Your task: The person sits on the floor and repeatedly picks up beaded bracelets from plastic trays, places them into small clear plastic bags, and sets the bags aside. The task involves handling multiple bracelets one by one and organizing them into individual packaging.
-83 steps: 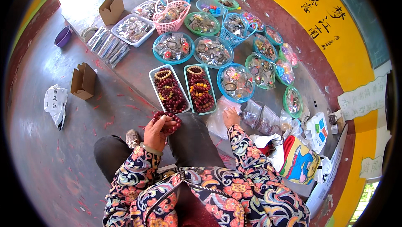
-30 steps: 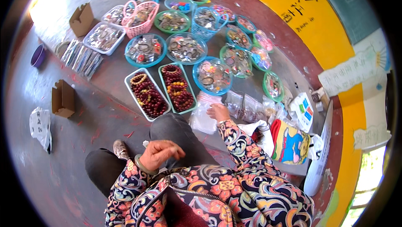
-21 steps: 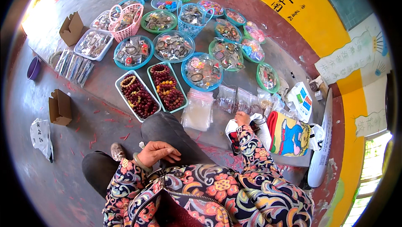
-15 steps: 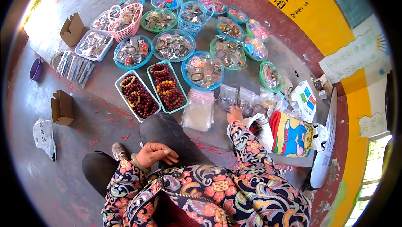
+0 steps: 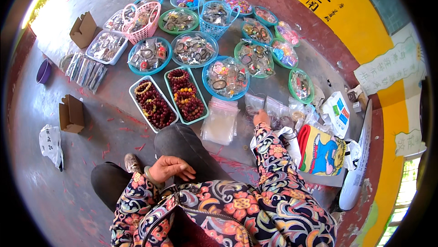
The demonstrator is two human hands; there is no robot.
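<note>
My right hand (image 5: 261, 118) reaches forward to clear plastic bags. Its fingertips meet the lower part of one clear bag (image 5: 253, 103) with dark contents, and whether they grip it is unclear. Just right of it lies another clear bag (image 5: 276, 106) holding dark round items. My left hand (image 5: 169, 168) rests over my lap beside my bent knee, fingers loosely apart, nothing in it. In front of the knee stand a white tray (image 5: 172, 125) and a green tray (image 5: 201, 117), both filled with dark red bead bracelets. A stack of empty clear zip bags (image 5: 220, 121) lies between the green tray and my right hand.
Several baskets and bowls of bagged trinkets spread ahead, among them a blue bowl (image 5: 245, 93) and a pink basket (image 5: 145, 34). A colourful printed cloth bag (image 5: 320, 150) lies right of my forearm. Cardboard boxes (image 5: 71, 114) and a purple bowl (image 5: 44, 72) sit left.
My right hand has moved slightly forward and further onto the clear bags. My left hand stays in place. The whole view has shifted a little.
</note>
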